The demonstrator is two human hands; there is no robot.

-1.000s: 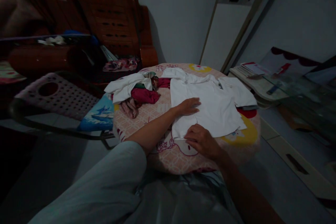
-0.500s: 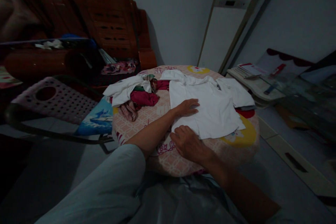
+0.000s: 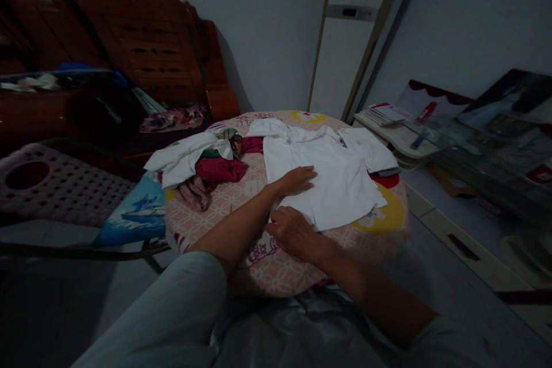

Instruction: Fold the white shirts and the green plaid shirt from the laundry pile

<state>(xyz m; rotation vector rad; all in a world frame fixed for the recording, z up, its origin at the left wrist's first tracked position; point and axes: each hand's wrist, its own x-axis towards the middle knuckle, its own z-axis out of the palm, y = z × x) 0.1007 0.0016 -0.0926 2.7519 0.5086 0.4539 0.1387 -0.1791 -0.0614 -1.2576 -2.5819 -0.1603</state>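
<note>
Left hand [image 3: 295, 180] lies flat, open on the white shirt [image 3: 338, 187] spread over the table [image 3: 284, 279], right hand [image 3: 294, 234] curls at its hem, grip unclear (light, limp cloth, likely best pinched by corners).

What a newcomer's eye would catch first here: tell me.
Probably the white shirt, spread bright on the round table under the left hand, the right hand by its near edge. Next, the crimson cloth in the heap at the table's left, then the carved wooden backrest at upper left.
</note>
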